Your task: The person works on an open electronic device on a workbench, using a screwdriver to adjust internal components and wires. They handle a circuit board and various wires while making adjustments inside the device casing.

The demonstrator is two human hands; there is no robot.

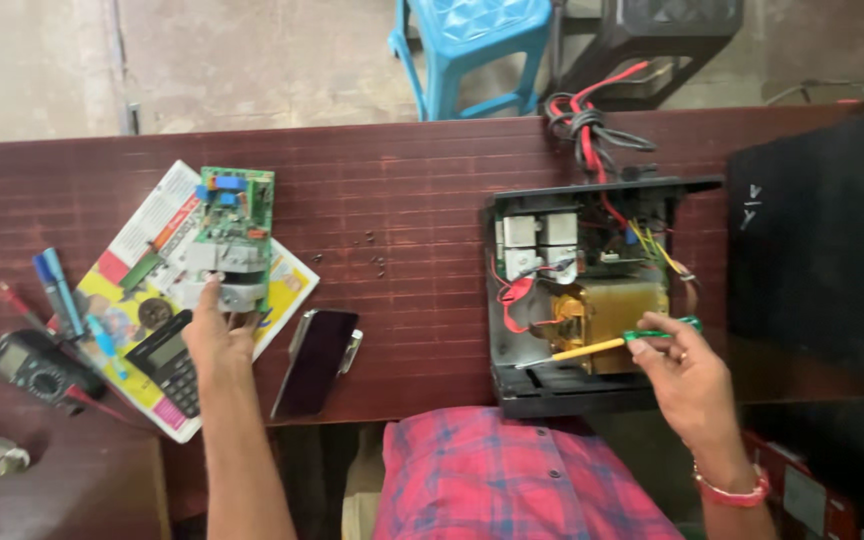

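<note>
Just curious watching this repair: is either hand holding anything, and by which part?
The right hand holds a screwdriver by its green handle end. The left hand only touches the circuit board.

One head-worn view, looking steeply down, close over workbench (pixel 422 170)
</note>
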